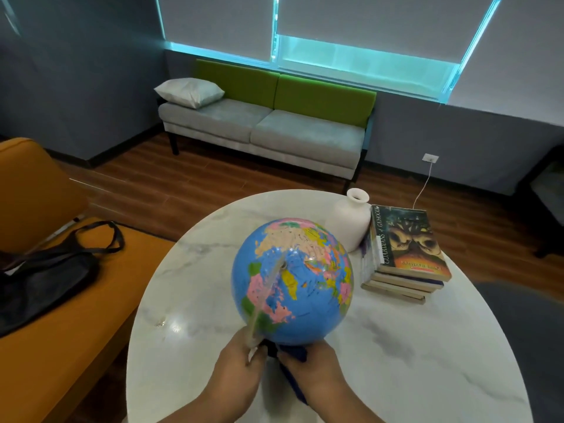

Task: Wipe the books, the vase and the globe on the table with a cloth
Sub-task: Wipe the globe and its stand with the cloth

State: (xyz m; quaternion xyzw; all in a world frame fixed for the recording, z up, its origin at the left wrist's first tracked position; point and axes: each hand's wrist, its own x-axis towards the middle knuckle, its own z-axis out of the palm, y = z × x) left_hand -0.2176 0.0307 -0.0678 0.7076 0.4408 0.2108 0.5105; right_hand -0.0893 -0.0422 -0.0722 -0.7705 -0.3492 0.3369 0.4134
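The left hand (241, 361) and right hand (311, 366) sit close together just under the near side of the globe (305, 294). The left hand's fingers are curled round the lower end of the clear arc (268, 288) that runs over the globe's left face to its pole. The right hand grips a dark blue cloth (294, 354), bunched against the globe's underside, with a tail hanging down between the wrists.

The globe is tipped so its pole faces the camera. It is over the near middle of the white marble table (412, 346), though its base is hidden, so I cannot tell whether it rests there.

It looks like a light, hollow, glossy ball that probably spins on its axis, so steadying it by the arc, as the left hand does, seems the safe hold. The thin plastic arc may flex or crack if squeezed.

Behind and right of the globe stands a white vase (351, 227), likely brittle. Further right of the globe, beside the vase, is a stack of books (409, 257). Far left of the globe, a black bag (45, 279) lies on an orange seat (76, 346).
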